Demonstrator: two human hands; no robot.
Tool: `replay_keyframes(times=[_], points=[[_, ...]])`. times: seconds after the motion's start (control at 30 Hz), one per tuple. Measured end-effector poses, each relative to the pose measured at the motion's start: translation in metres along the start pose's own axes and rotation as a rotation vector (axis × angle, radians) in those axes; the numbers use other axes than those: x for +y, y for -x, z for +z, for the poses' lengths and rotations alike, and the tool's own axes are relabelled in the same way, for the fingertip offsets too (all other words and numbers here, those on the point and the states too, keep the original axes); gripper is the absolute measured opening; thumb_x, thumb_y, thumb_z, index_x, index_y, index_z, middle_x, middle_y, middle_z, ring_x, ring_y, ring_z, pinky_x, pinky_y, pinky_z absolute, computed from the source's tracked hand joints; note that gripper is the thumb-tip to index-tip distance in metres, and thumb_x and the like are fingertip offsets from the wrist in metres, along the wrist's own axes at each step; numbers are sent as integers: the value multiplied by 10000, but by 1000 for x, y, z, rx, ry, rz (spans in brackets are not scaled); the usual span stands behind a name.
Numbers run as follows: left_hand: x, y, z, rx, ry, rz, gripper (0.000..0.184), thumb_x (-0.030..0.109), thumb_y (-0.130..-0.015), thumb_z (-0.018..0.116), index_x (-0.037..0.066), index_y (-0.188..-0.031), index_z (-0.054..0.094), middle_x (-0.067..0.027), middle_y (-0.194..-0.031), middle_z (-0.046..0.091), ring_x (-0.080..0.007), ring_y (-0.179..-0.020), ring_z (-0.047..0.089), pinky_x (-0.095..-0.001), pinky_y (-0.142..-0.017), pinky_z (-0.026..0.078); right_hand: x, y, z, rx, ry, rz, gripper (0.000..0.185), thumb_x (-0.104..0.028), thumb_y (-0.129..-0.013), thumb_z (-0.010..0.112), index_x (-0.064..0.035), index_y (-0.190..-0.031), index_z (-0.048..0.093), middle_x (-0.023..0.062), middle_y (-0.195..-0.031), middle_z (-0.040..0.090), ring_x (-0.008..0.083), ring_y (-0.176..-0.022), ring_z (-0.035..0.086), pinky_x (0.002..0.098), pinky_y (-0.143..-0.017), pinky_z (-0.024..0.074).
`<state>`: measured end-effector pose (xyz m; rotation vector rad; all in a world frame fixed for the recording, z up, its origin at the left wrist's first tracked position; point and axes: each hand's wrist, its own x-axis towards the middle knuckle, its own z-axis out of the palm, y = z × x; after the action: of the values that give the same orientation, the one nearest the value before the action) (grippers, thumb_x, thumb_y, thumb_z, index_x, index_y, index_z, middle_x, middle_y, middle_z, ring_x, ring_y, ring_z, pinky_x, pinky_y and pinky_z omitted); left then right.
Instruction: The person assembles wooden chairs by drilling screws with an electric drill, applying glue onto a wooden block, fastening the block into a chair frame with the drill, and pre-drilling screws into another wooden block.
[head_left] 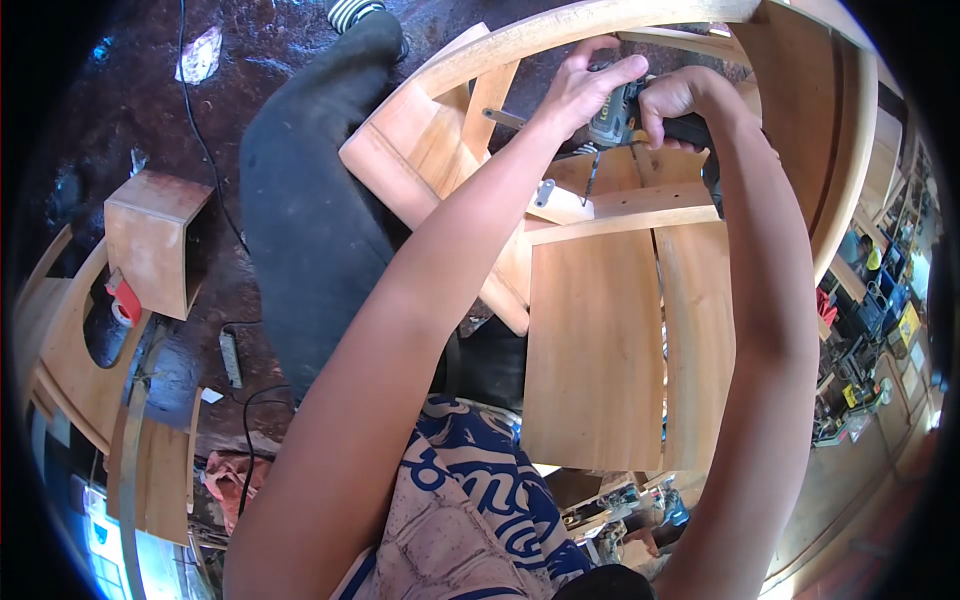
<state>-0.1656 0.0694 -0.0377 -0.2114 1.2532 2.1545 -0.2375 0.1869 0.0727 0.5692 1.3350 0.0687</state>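
A power drill (610, 118) points downward, with its long thin bit (592, 178) reaching a pale wooden rail (650, 203) of a curved wooden furniture frame (600, 22). My right hand (675, 103) is wrapped round the drill's grip. Over the drill's body lies my left hand (588, 88), thumb on one side and some fingers hidden behind it. Several small dark holes show along the rail. Close to the bit, a small metal plate (545, 192) sits on a short wooden piece; another metal strip (503, 118) sticks out from a slat.
Curved wooden panels (595, 350) fill the frame near me. A wooden box (150, 235), a red tape dispenser (125, 298), a power strip (231, 358) and black cables (205, 140) lie to the left. Tools and clutter (870, 330) crowd the right side.
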Motion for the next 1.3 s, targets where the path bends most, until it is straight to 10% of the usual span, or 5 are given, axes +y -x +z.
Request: replay_keyframes(times=[0.2, 1.3], points=[[2, -2, 8, 116, -156, 149, 550, 546, -792, 727, 26, -974, 733, -112, -853, 720, -179, -834, 653, -329, -803, 505, 3, -14, -5, -43, -19, 8, 110, -112, -718, 718, -42, -717, 632, 102, -686, 626, 231, -580, 608, 410, -578, 501], [-3, -6, 15, 169, -264, 91, 522, 498, -833, 676, 15, -1021, 737, -137, -870, 726, -204, -834, 665, -327, -790, 508, 3, -15, -6, -62, 2, 14, 132, -64, -646, 678, -59, -776, 660, 84, -695, 622, 228, -617, 592, 417, -617, 500]])
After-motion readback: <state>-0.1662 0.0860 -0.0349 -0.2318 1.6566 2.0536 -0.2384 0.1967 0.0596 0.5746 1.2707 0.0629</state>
